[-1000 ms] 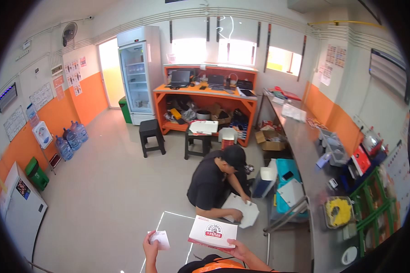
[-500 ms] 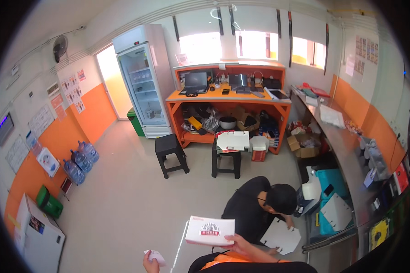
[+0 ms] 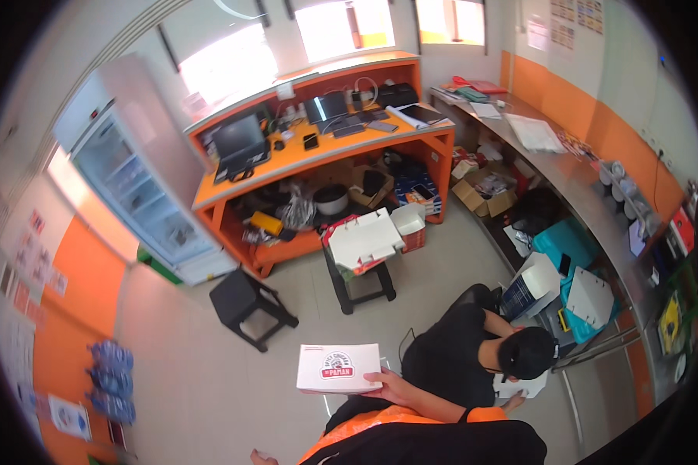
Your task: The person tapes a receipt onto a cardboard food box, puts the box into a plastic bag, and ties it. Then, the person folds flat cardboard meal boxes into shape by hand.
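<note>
White box in right hand, left hand nearly out of my view.
From my end: right hand (image 3: 386,383) pinches the white box (image 3: 316,373) by its right edge; box is up in front of the orange-and-black clothing (image 3: 364,426). Left hand (image 3: 263,458) cut off at the lower edge, can't tell its grip. Co-worker in black (image 3: 451,353) low at right, black stool (image 3: 240,301) beyond the box.

1. Bright daylight is pouring through the windows (image 3: 229,66), which are washing out nearly to white.
2. The floor (image 3: 178,349) is reflecting a soft sheen.
3. Fisheye distortion is bending the counter (image 3: 566,180); black is swallowing the corners.
4. Wall posters (image 3: 25,241) are blurring at left.
</note>
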